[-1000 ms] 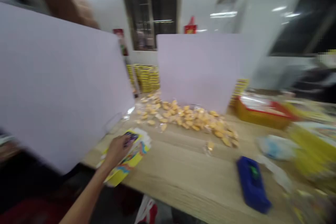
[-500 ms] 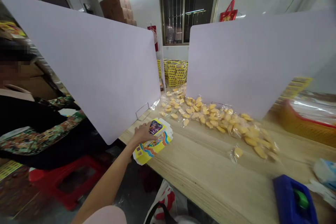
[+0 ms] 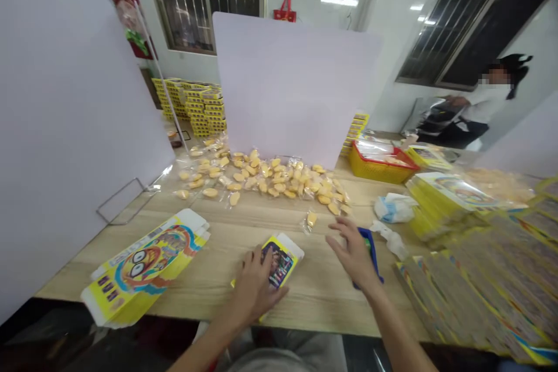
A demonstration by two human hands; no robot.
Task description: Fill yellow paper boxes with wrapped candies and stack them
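My left hand (image 3: 255,288) lies over a small yellow carton (image 3: 281,261) with a dark picture panel and a white end flap. Its fingers rest across the carton on the table, covering part of it. Over the table to the right, my right hand (image 3: 355,253) is open with fingers apart, holding nothing. Partly behind that hand is a blue holder (image 3: 370,250) with something green in it. A larger flattened-looking yellow carton (image 3: 150,264) with a cartoon face lies to the left, overhanging the front edge.
Many wrapped yellow pieces (image 3: 283,177) spread along the back, with one wrapped piece (image 3: 311,220) nearer me. White dividers (image 3: 296,93) stand behind. At right are a yellow basket (image 3: 379,170), a crumpled white-and-blue packet (image 3: 394,208) and rows of cartons (image 3: 479,290). Another person (image 3: 492,99) is farther back.
The view has swung right. My left hand has moved away from the large carton with the small picture-panelled carton beneath its fingers. My right hand has come into view.
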